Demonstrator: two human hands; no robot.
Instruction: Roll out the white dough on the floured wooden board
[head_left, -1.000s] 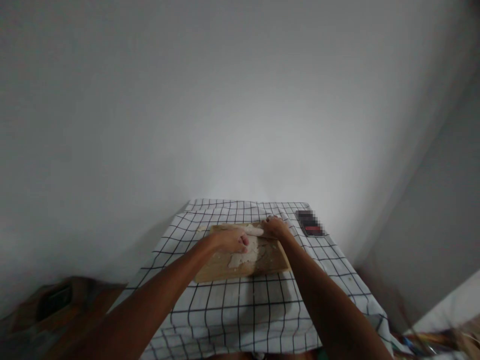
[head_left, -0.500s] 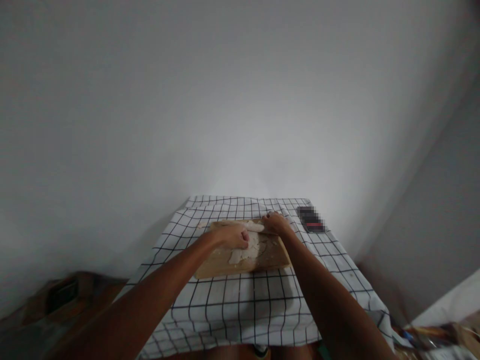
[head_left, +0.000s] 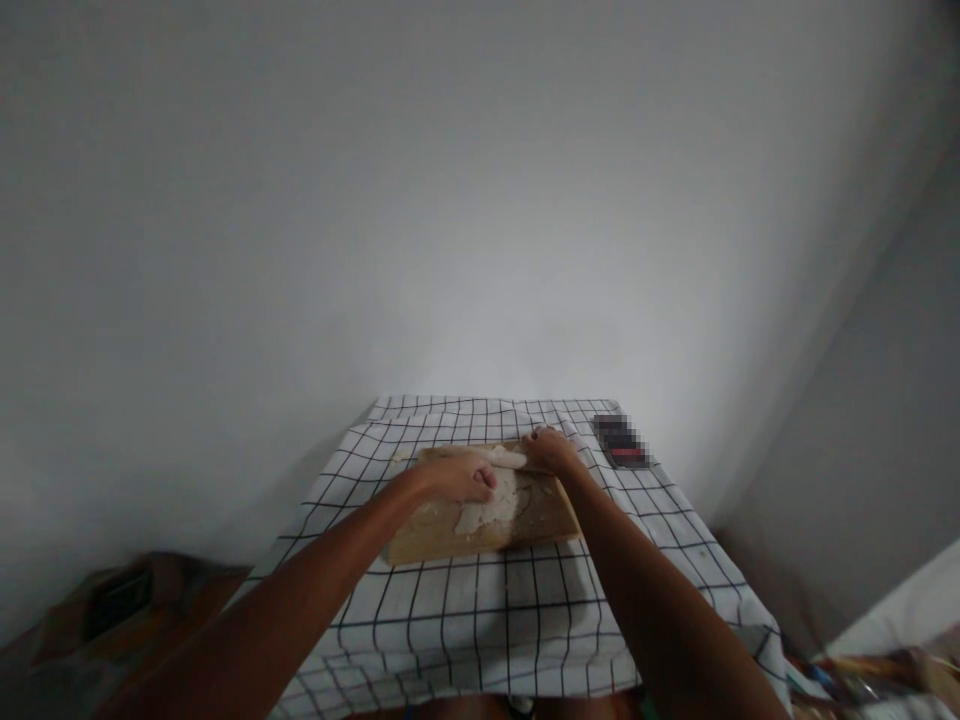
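Observation:
A pale, flour-dusted rolling pin (head_left: 509, 459) lies across a wooden board (head_left: 427, 545). My left hand (head_left: 465, 477) is closed in a fist at the pin's left part, hiding much of it. At the pin's right end, my right hand (head_left: 547, 449) has its fingers wrapped round it. Beneath and in front of the pin, a thin, uneven sheet of dough (head_left: 487, 510) is spread on the board, with small scraps and flour around it.
A black-and-white checked cloth (head_left: 450, 600) covers the table. Near its far right edge lies a dark, blurred-out flat object (head_left: 621, 442). A plain wall (head_left: 480, 220) rises behind. Boxes (head_left: 120, 600) stand low at left, and clutter (head_left: 877, 675) at lower right.
Both hands stay closed at the pin and have shifted only slightly, the left a touch leftward. The whole view has tilted a little, so the table sits slightly lower.

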